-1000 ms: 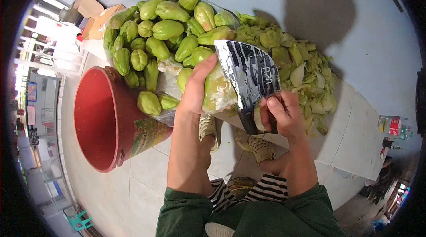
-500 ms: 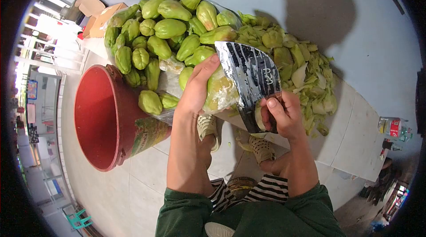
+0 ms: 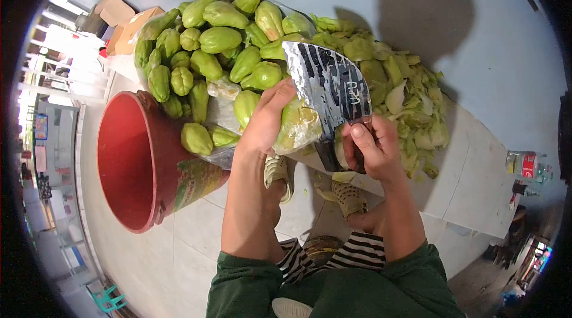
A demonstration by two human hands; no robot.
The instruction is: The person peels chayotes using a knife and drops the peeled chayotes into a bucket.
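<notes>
Chayote (image 3: 296, 124), partly peeled and pale, gripped in left hand (image 3: 266, 120) with fingers curled over its top, just in front of heap of whole green chayotes (image 3: 214, 50) on tabletop (image 3: 476, 181). Cleaver (image 3: 329, 88) clutched by right hand (image 3: 369, 148), grip closed round handle, thumb up against blade, edge pressed to held chayote's right side. Peelings (image 3: 405, 97) piled right of heap; red bucket (image 3: 128, 163) below heap, on floor.
</notes>
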